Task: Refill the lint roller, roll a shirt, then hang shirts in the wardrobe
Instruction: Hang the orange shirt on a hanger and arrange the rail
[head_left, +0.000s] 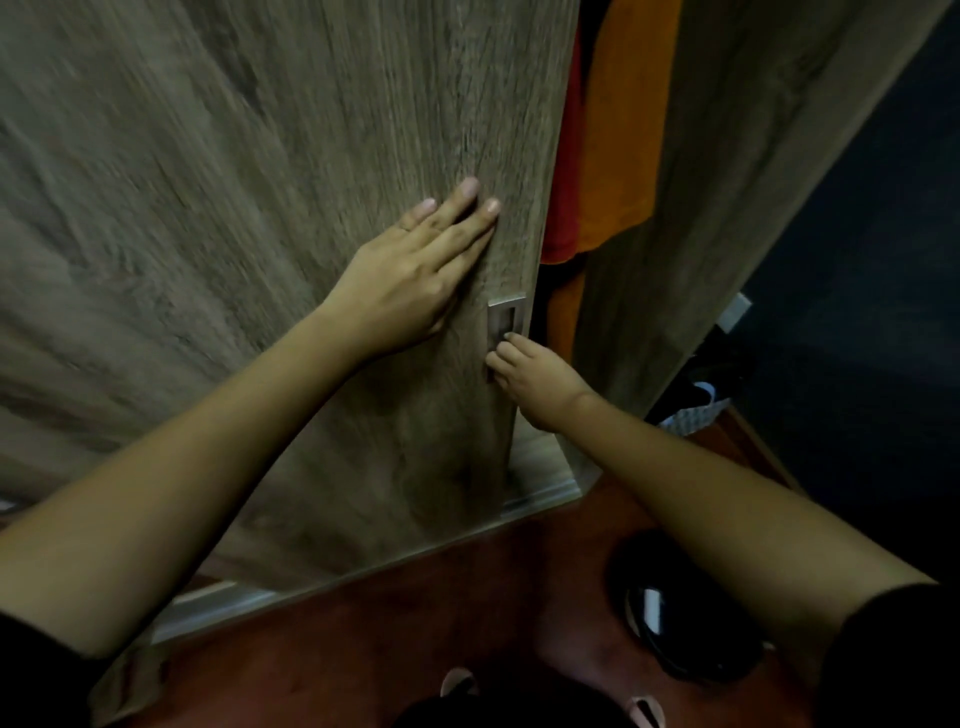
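Now, arms: both bare forearms reach forward, left higher than right.
Left hand (410, 280): flat, fingers straight and close together, pressed on the wardrobe door (260, 208).
Right hand (535, 384): fingers curled into the recessed metal handle (505, 319) by the door's edge.
Handle axis: upright, along that edge.
Shirts: orange shirt (623, 130) and red shirt (563, 197) hang in the gap right of the door.

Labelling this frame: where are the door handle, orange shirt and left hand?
door handle (506, 316), head view, upper metal part.
orange shirt (623, 130), head view, middle of cloth.
left hand (408, 283), head view, back of hand.
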